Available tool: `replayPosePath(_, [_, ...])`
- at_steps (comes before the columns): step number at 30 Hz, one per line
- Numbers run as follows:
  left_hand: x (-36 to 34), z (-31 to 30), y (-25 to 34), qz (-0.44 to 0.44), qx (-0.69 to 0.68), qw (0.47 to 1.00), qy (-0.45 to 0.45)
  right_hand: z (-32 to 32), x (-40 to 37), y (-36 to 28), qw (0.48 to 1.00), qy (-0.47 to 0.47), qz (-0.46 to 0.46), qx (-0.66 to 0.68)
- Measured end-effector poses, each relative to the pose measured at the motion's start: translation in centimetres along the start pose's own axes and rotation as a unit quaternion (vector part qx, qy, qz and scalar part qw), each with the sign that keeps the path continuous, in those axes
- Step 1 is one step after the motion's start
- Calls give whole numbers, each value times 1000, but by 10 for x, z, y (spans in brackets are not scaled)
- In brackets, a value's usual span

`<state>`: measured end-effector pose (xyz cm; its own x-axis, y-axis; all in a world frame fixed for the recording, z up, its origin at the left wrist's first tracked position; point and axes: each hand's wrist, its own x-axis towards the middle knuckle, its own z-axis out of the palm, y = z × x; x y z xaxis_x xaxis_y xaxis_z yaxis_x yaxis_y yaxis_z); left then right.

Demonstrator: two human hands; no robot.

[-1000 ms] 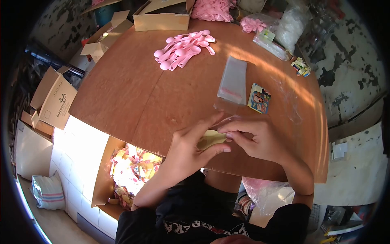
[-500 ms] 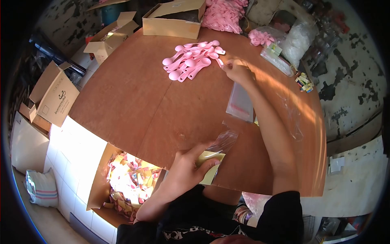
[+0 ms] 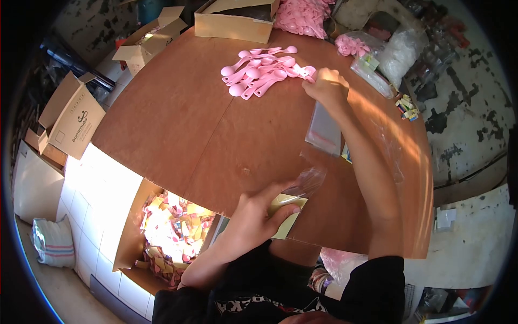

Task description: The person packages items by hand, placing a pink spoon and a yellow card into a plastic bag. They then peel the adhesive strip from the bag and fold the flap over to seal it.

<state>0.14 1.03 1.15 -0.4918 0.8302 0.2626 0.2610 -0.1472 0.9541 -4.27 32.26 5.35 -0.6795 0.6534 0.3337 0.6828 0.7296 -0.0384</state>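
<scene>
At the far side of the brown table (image 3: 178, 124) lies a loose pile of pink spoons (image 3: 259, 73). My right hand (image 3: 329, 86) is closed at the pile's right edge, its fingertips pinching a pink spoon (image 3: 306, 72). Near the front edge my left hand (image 3: 259, 216) grips a clear plastic bag (image 3: 308, 182) with a pale yellow card (image 3: 287, 227), thumb on top. Beside my right forearm lies a stack of clear bags (image 3: 324, 132). Part of a small coloured card (image 3: 346, 153) shows by the forearm.
An open box of filled packets (image 3: 178, 232) stands at the table's front left. Along the far edge are a cardboard box (image 3: 233, 27) and a heap of pink items (image 3: 303, 17). A plastic-wrapped bundle (image 3: 372, 75) and small coloured pieces (image 3: 407, 107) lie far right.
My right hand has closed on a spoon at the pile's right edge and shifted slightly right. My left hand still holds the bag and card. The whole view has shifted slightly.
</scene>
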Motion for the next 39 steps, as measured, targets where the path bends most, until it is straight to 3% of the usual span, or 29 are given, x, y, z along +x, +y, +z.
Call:
replayPosePath(5, [-4,2,-1,10,3,1000,8,-11,-5,11,1000,21,11,5])
replayPosePath(10, [-8,0,-9,-35,-45,998,-4,-26,-17,29,968,31,61,242])
replayPosePath(14, [-8,1,-15,-59,-84,995,-9,-46,-49,48,945,50,39,320])
replayPosePath(16, [-7,1,-17,-61,-100,993,-6,-50,-66,58,878,75,-48,471])
replayPosePath(17, [-6,1,-17,-58,-86,995,-1,-55,-79,59,878,73,-47,471])
replayPosePath(19, [-5,4,-18,-64,-77,995,1,-80,-113,53,777,58,-66,623])
replayPosePath(20, [-4,6,-18,-66,-77,995,-1,-88,-127,54,778,58,-64,623])
replayPosePath(22, [-2,13,-15,-60,-84,994,21,-101,-152,59,684,-44,-26,728])
replayPosePath(28, [2,29,-10,12,-85,996,6,-110,-182,53,752,-59,-36,656])
replayPosePath(34, [0,22,5,1,-7,1000,-4,-119,-179,55,767,-56,-67,636])
replayPosePath(39, [4,25,6,37,-57,998,-8,-127,-187,40,772,-82,-83,625])
